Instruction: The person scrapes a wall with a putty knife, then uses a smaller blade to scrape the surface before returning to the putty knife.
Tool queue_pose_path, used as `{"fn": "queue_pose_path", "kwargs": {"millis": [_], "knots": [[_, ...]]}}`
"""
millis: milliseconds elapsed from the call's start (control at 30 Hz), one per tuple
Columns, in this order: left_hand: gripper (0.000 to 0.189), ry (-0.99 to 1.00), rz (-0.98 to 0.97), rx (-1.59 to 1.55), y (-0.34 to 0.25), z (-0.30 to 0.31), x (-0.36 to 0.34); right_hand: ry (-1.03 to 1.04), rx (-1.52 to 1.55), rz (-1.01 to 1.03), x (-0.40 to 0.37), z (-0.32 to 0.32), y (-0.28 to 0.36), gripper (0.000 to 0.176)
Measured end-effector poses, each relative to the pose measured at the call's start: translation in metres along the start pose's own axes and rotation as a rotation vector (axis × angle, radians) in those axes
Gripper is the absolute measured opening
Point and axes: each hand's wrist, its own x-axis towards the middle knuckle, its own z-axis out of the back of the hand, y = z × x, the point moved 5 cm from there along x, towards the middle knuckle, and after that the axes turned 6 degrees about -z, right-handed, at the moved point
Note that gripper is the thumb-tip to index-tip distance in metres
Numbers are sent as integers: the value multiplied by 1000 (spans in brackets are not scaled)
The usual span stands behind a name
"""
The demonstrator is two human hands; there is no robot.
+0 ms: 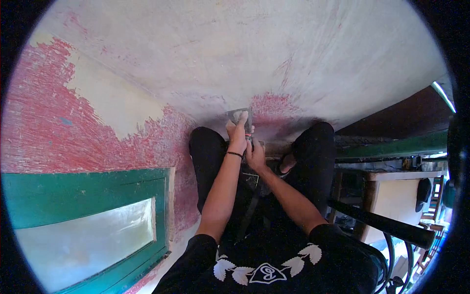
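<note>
My left hand (pixel 238 131), with a dark band at its wrist, presses on a hand-held tool with a flat grey square plate (pixel 231 115). A bit lower, my right hand (pixel 256 157) is closed around the tool's dark body, which has a small red mark near it. The tool's exact kind is hard to make out, as both hands cover much of it. Its plate lies against or very close to the wall (pixel 303 59), just left of a patch of worn red paint (pixel 274 105). The wall is mostly whitish and scuffed there.
Left of my knees, rough red paint (pixel 54 112) borders a cream patch (pixel 100 95). Below that sits a green window frame (pixel 88 191) with a pane. My bent legs flank the tool. A dark metal chair (pixel 387 225) and a wooden table (pixel 401 201) stand at right.
</note>
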Motion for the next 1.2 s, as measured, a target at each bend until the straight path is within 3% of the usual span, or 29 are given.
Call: {"fn": "queue_pose_path", "kwargs": {"millis": [100, 433, 533, 633, 733, 833, 933, 1200], "knots": [[31, 27, -57, -13, -3, 1, 3, -2, -63, -31, -4, -6, -9, 36], [30, 12, -20, 50, -4, 4, 0, -24, -121, 11, -7, -6, -3, 31], [29, 27, 23, -59, -2, 0, -1, -31, -174, 33, -4, -2, -1, 31], [29, 13, 30, -12, -15, -3, -7, -70, -51, 63, -8, 2, 16, 31], [29, -26, -80, -12, -14, 0, -2, -45, -152, 18, -7, -6, 6, 30], [30, -3, -1, -25, -2, 3, -1, 14, -147, -16, -6, -1, 2, 31], [30, -35, -8, 5, -10, 1, -6, -33, -108, 73, -9, -2, 9, 32], [27, -46, 22, 28, -10, 2, -7, -88, -185, 66, -8, -5, 5, 28]]}}
